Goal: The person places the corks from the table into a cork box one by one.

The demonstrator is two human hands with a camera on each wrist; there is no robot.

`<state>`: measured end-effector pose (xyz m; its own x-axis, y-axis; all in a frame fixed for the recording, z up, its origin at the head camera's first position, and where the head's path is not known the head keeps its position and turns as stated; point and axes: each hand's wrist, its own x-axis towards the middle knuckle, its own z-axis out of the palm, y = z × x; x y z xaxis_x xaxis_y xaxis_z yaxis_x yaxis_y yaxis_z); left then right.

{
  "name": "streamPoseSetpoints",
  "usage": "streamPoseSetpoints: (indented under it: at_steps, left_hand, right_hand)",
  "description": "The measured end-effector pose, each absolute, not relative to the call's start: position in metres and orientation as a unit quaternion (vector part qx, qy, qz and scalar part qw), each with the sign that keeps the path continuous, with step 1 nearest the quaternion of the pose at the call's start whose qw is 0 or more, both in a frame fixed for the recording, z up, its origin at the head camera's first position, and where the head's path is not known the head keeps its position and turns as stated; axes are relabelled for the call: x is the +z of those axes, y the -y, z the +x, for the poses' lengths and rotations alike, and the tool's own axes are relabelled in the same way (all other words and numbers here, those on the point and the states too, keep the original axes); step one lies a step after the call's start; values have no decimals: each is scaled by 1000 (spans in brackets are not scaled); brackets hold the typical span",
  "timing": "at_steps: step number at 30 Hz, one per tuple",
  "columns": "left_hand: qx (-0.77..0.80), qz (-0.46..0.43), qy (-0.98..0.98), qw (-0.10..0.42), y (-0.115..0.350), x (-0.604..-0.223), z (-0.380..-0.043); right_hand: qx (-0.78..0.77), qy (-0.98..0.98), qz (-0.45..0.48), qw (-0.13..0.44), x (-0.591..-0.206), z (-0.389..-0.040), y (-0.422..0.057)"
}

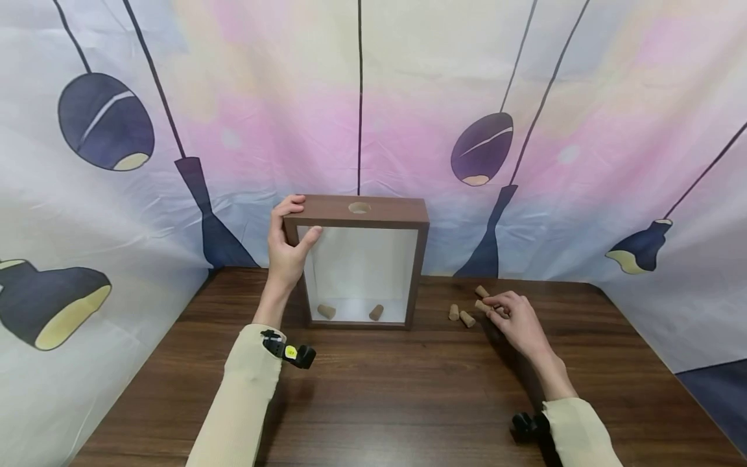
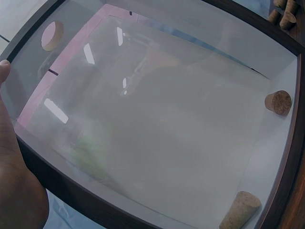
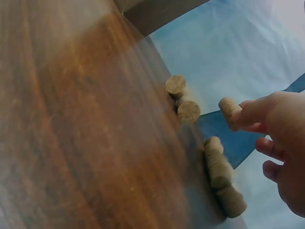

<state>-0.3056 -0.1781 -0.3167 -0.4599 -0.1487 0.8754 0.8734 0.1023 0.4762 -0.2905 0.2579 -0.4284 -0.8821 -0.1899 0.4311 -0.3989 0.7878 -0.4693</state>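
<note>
A brown shadow box frame (image 1: 397,211) with a clear front stands upright, a round hole (image 1: 360,208) in its top. Two corks, one at the left (image 1: 327,312) and one at the right (image 1: 376,312), lie inside on its white floor. My left hand (image 1: 286,259) grips the box's upper left corner, fingers over the top and thumb on the front. Right of the box, my right hand (image 1: 521,323) pinches a cork (image 3: 229,112) between thumb and fingers. In the right wrist view this cork shows raised above several loose corks (image 3: 220,171).
Beside the box, more corks (image 1: 467,318) lie on the dark wooden table (image 1: 373,389). A cloth backdrop (image 1: 397,130) printed with hanging lamps rises right behind the table. Black cameras are strapped to the left wrist (image 1: 303,356) and right wrist (image 1: 528,428).
</note>
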Motion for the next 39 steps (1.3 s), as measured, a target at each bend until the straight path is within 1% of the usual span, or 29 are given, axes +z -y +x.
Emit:
streamPoseSetpoints:
  at_steps: [9, 20, 26, 39]
  left_hand:
    - [-595, -291, 620, 421, 177, -318, -303]
    - [-591, -295, 623, 419, 174, -316, -304]
    - [-595, -296, 619, 418, 174, -315, -303]
    - [-598, -292, 619, 417, 178, -317, -303]
  right_hand:
    - [301, 915, 173, 204, -417, -283, -254]
    - [281, 895, 207, 277, -397, -280, -239]
    - [275, 876, 242, 314, -376, -280, -226]
    - [301, 841, 274, 356, -330, -280, -196]
